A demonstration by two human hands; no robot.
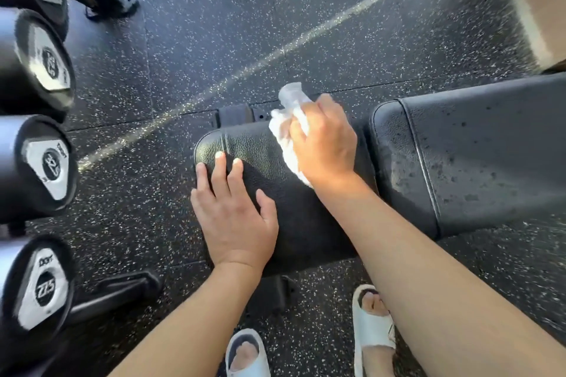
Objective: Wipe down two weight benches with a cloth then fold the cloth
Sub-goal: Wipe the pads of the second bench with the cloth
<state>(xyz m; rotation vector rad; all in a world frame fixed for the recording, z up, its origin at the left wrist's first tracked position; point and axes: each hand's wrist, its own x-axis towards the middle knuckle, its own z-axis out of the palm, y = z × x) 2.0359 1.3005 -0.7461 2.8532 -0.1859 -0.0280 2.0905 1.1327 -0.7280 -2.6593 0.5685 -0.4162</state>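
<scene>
as bench [337,193] runs left-right, cloth [283,131] bunched

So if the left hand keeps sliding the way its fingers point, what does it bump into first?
Probably nothing on the pad. The left hand lies flat on the black leather seat pad, fingers aimed at its rounded far edge. Past that comes the black metal bracket, then speckled rubber floor.

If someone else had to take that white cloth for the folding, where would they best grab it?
By the loose end of the cloth sticking out beyond the right hand, coming from the far side of the seat pad. The rest is bunched inside that grip; the left hand only rests flat on the pad.
</scene>
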